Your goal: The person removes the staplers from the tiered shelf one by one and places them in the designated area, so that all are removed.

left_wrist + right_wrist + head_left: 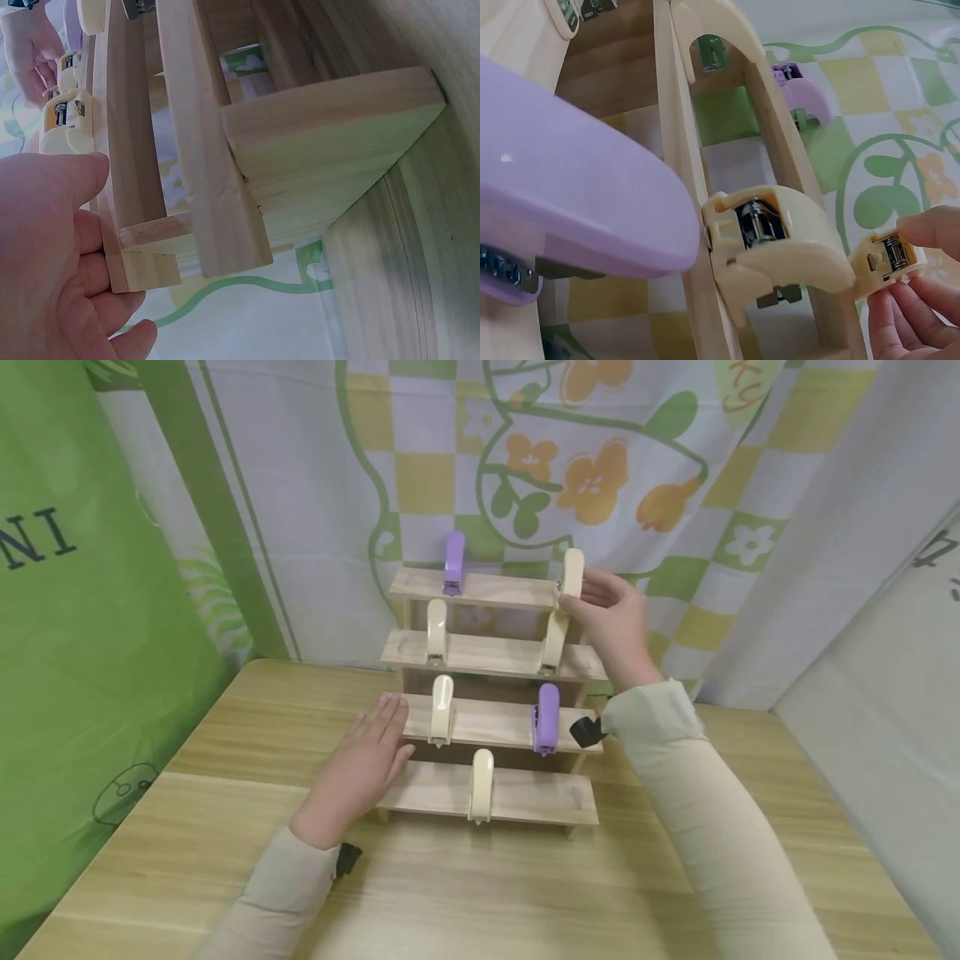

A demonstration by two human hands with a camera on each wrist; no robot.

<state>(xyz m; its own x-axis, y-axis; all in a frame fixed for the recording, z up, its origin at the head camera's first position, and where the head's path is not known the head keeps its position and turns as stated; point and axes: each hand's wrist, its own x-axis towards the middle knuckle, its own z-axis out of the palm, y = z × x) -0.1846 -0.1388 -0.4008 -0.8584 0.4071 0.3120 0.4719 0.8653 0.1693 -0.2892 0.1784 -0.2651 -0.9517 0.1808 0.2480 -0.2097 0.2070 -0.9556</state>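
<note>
Cream stapler (573, 570) far right's pinched in R hand (618, 620), straight-fingered L hand (358, 768) on wood rack (534, 793) prob for steadiness tbh.

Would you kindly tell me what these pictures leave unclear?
Head view: the top shelf, its right end hidden by the right hand.
Right wrist view: one end of the nearest purple stapler, cut off by the left edge.
Left wrist view: part of the left hand, cropped by the left edge.
</note>
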